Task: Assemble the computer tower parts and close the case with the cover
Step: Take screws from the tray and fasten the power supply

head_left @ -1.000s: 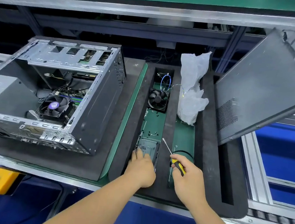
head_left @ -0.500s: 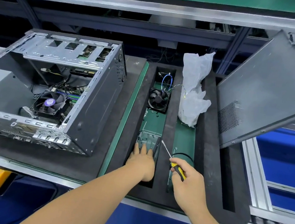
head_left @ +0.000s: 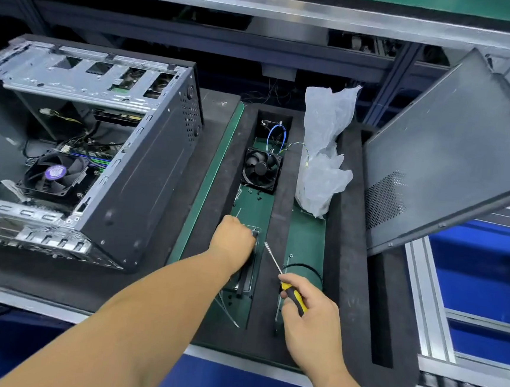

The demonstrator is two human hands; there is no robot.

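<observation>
The case point(head_left: 81, 153) lies open on its side at the left of the tabletop point(head_left: 153, 280), board and cooler fitted, cover point(head_left: 454, 155) leaning at the right, not yet on. In the foam tray point(head_left: 343, 262) a fan point(head_left: 261, 169) waits. The left hand point(head_left: 233, 242) curls, apparently round a bracket point(head_left: 244, 282); the right hand point(head_left: 310, 318) grips a screwdriver point(head_left: 292, 295).

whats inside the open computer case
Inside the computer case: a black cooler fan with a purple hub, cables and a circuit board. The metal drive rack on top hides whatever lies beneath it.
</observation>
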